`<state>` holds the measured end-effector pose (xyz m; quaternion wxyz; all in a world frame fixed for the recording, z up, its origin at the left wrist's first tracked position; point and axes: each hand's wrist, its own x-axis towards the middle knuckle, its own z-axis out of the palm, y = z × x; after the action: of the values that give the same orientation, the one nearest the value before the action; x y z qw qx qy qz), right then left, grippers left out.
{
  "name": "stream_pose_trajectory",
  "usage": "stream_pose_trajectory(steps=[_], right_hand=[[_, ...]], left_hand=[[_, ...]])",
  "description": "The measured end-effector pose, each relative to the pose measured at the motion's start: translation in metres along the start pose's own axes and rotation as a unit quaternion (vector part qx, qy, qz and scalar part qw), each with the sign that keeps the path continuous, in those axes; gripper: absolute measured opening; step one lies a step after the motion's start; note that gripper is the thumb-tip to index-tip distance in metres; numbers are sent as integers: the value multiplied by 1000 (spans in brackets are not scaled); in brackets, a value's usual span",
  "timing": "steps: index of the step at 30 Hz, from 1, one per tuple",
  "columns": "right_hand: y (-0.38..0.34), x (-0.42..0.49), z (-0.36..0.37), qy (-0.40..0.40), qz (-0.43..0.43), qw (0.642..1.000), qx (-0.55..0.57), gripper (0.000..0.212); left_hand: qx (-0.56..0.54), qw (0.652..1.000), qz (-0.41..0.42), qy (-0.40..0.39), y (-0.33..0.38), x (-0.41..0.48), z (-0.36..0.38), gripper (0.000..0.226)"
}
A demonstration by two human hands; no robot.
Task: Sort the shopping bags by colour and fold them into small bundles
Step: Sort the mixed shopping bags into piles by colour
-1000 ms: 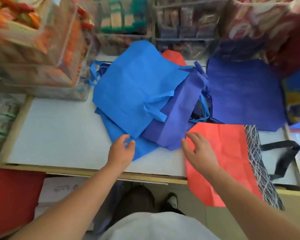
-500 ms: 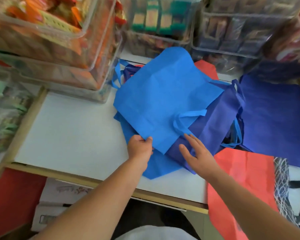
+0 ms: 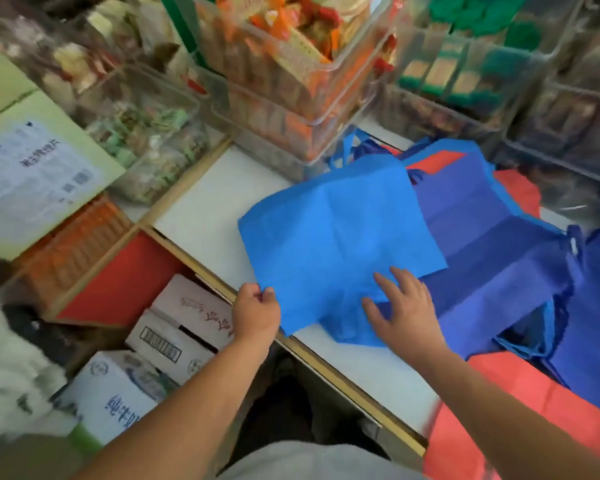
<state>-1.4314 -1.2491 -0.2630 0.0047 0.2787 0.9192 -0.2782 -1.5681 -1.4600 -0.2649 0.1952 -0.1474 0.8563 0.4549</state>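
Lying flat, right hand (image 3: 407, 311) presses the light-blue bag (image 3: 333, 237) left hand (image 3: 257, 315) pinches; clear bin (image 3: 355, 77) holds orange packets (image 3: 291, 29).

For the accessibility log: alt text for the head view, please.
A person's left hand pinches the near corner of a light blue shopping bag on a white table while the right hand lies flat on it. To its right lie darker blue bags and red bags.

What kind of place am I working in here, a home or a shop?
Probably a small shop or its stockroom: clear plastic bins of wrapped snacks are stacked behind the white counter, printed cartons sit below it, and the light blue shopping bag lies on a heap of others.
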Motion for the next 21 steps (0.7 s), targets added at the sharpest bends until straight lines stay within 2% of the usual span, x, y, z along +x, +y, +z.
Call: stream_pose_trajectory(steps=[3, 6, 8, 9, 12, 14, 16, 18, 21], right_hand=[[-34, 14, 11, -66, 5, 997, 44, 54], [-57, 30, 21, -94, 20, 994, 57, 56], [-68, 45, 29, -110, 44, 992, 52, 59], [-73, 50, 34, -118, 63, 990, 45, 60], [-86, 61, 55, -119, 116, 986, 31, 64], [-99, 66, 69, -131, 159, 976, 64, 65], [-113, 70, 81, -144, 193, 962, 127, 68], [-128, 73, 93, -137, 198, 957, 161, 67], [-152, 80, 108, -125, 204, 952, 190, 60]], left_hand=[[60, 998, 3, 6, 2, 35, -44, 26], [167, 985, 43, 20, 14, 78, -91, 37], [206, 976, 60, 40, 31, 112, -118, 20], [230, 970, 67, 50, 37, 128, -127, 20], [333, 933, 127, 55, 43, 152, -132, 58], [315, 929, 194, -4, 31, 151, -120, 64], [313, 923, 200, -100, 9, 142, -106, 64], [372, 888, 214, -166, -9, 131, -99, 64], [476, 822, 267, -159, -18, 121, -99, 59]])
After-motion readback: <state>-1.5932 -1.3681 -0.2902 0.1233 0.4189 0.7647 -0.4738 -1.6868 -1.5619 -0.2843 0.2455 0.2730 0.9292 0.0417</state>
